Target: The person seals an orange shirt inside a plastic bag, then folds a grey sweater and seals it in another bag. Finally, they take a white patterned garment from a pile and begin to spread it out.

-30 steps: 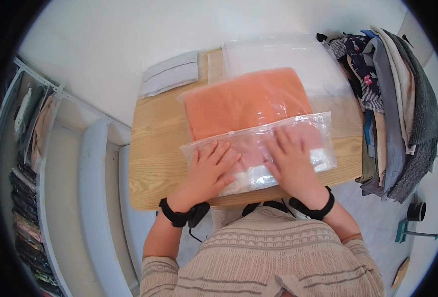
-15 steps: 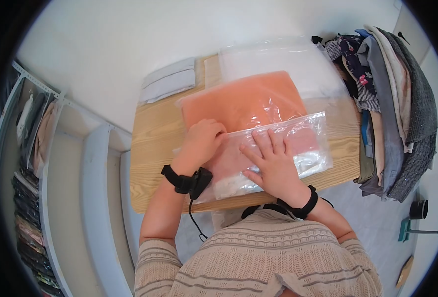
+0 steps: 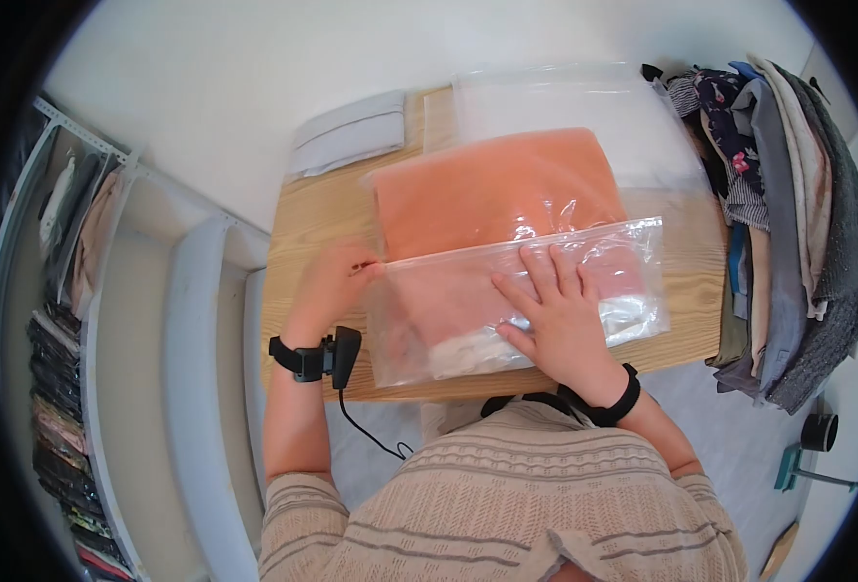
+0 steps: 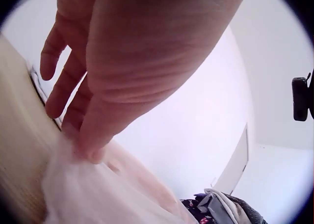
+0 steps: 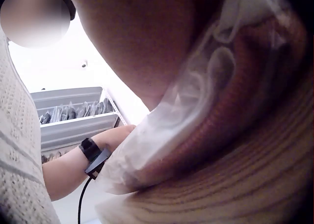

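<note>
A clear plastic zip bag [image 3: 400,325] lies on the wooden table, holding a folded orange garment [image 3: 497,184]. Its zip strip [image 3: 477,250] runs across the near part of the bag. My left hand [image 3: 327,286] is at the strip's left end, slightly blurred. In the left wrist view, the thumb and forefinger [image 4: 91,148] pinch the bag's edge while the other fingers hang looser. Flat on the bag below the strip, my right hand [image 3: 567,335] presses with its fingers spread.
Behind the bag lie flat clear bags [image 3: 555,102]. A folded grey garment [image 3: 349,131] rests at the table's back left. Clothes [image 3: 788,213] hang along the right side. Shelves [image 3: 196,359] with bagged clothes stand left of the wooden table [image 3: 303,223].
My left hand went from lying flat on the bag to the zip strip, then moved left along it to its end. The right hand has stayed pressed on the bag, shifting slightly.
</note>
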Action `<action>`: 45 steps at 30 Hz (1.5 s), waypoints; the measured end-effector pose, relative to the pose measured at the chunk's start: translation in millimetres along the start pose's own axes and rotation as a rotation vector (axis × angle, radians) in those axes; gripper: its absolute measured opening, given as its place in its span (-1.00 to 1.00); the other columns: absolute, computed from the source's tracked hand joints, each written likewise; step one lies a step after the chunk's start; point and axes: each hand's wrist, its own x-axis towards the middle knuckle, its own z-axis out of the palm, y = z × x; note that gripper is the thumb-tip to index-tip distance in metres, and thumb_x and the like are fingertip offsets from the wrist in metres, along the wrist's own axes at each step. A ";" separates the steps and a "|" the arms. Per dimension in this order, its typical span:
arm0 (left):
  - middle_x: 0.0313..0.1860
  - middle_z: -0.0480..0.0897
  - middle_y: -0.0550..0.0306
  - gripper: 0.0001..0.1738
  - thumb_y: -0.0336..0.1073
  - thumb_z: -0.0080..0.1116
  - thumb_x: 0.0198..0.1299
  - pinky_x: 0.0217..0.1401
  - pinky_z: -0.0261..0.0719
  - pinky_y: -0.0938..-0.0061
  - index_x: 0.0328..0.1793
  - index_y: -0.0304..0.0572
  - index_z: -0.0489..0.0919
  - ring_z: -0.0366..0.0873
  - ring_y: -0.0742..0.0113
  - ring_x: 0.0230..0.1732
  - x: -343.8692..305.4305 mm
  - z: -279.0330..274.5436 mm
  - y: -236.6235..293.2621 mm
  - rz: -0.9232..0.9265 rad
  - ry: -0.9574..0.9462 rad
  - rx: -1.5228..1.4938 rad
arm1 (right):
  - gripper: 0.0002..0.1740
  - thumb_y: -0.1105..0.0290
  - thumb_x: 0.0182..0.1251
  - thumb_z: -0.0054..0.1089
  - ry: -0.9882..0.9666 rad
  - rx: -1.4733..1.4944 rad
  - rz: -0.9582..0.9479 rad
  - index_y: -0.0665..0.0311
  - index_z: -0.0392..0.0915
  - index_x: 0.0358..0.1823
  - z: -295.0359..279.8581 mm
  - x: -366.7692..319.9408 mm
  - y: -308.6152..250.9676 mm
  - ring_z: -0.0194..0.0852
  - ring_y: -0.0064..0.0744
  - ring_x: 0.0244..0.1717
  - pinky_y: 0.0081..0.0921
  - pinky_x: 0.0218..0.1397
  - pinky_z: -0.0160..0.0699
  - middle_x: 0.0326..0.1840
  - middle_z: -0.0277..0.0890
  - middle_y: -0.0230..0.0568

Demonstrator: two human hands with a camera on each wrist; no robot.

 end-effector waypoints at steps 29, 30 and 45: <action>0.49 0.09 -0.16 -0.14 -0.67 0.13 -0.14 0.44 0.16 0.15 0.42 -0.16 0.25 0.03 -0.23 0.47 -79.2 79.7 39.3 0.218 0.027 0.060 | -0.24 0.43 -0.07 0.39 -0.201 0.186 0.224 0.04 0.36 0.27 -71.6 -55.9 77.3 -0.14 0.07 0.50 0.07 0.46 -0.10 0.50 0.00 -0.10; 0.46 0.13 -0.19 -0.18 -0.66 0.10 -0.10 0.37 0.27 0.14 0.41 -0.19 0.25 0.10 -0.25 0.44 -77.5 81.5 35.7 0.250 0.084 0.096 | -0.19 0.52 -0.13 0.37 -0.188 0.255 0.182 0.08 0.33 0.29 -67.0 -58.1 85.1 -0.11 0.05 0.50 -0.06 0.46 -0.05 0.50 -0.01 -0.08; -0.42 0.54 -0.23 -0.76 -0.33 -0.05 0.29 -0.33 0.39 0.20 -0.09 -0.32 0.56 0.46 -0.12 -0.43 15.4 -24.5 31.3 0.160 0.655 -0.024 | -0.78 0.52 0.20 0.17 0.418 0.376 0.119 0.32 0.55 -0.11 -110.4 60.5 110.5 0.56 -0.27 -0.24 -0.49 -0.16 0.47 -0.24 0.60 -0.09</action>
